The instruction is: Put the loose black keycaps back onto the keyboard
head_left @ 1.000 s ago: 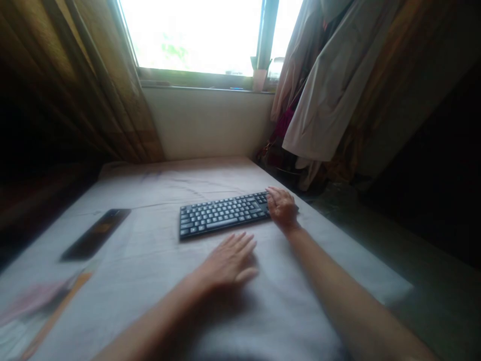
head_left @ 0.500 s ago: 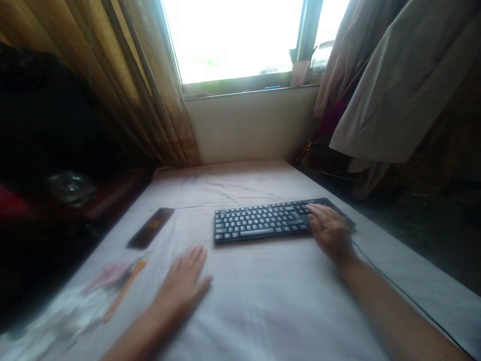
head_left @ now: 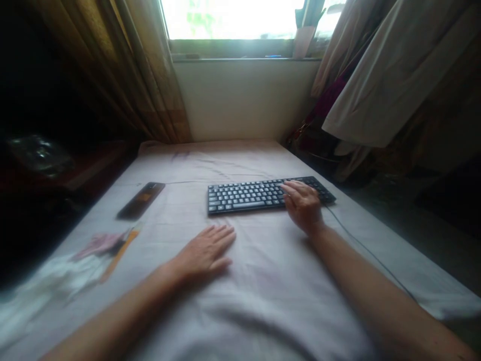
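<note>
A black keyboard with pale key legends lies on a light, creased sheet. My right hand rests over its right part, fingers stretched forward on the keys and hiding some of them; it grips nothing. Just in front of the keyboard's near edge, my left hand lies palm down on the sheet. Its fingers are extended, the thumb stands apart, and it holds nothing. From the keyboard's right side a thin cable runs toward the lower right.
Left on the sheet lies a dark phone. Nearer are an orange stick-like item, a pink cloth and blurred white material. A curtain hangs left of the window; garments hang at right.
My left hand has moved right, to in front of the keyboard. My right hand has shifted somewhat left over the keys. The view has tilted down.
</note>
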Motion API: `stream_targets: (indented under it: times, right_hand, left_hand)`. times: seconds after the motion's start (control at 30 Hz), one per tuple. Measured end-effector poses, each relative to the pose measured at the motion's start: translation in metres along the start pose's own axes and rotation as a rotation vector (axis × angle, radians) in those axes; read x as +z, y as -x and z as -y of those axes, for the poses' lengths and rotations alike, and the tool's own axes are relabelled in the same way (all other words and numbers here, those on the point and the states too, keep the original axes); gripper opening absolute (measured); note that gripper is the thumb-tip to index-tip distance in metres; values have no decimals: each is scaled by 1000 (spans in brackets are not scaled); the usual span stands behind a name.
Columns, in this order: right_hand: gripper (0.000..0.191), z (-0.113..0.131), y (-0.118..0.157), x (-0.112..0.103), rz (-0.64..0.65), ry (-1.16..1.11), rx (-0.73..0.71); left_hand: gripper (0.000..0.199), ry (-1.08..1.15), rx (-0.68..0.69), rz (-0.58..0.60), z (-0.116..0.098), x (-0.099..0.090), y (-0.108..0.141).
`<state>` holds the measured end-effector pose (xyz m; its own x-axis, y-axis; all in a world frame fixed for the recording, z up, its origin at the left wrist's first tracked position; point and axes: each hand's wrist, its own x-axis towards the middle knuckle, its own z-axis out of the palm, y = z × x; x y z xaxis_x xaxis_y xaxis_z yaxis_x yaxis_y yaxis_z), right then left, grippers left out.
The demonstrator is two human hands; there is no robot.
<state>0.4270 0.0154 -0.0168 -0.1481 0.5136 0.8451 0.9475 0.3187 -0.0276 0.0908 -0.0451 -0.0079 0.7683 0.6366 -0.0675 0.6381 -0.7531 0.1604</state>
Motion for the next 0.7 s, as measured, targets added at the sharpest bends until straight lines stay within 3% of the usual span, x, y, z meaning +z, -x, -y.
stream_targets:
  times: [0.17, 0.47, 0.57, 0.7]
  right_hand:
    - [22, 17, -3, -7, 48, -51, -235]
    - [27, 81, 8, -28, 104, -245, -407]
    - [23, 76, 13, -28, 142, -223, -429]
    - [23, 44, 19, -32, 168, -174, -404]
  left_hand:
    - [67, -15, 80, -97, 25, -7, -1]
    - [41, -100, 84, -375, 6, 3, 30]
    - [39, -129, 121, -456, 5, 2, 41]
    - [37, -136, 160, -533, 9, 1, 50]
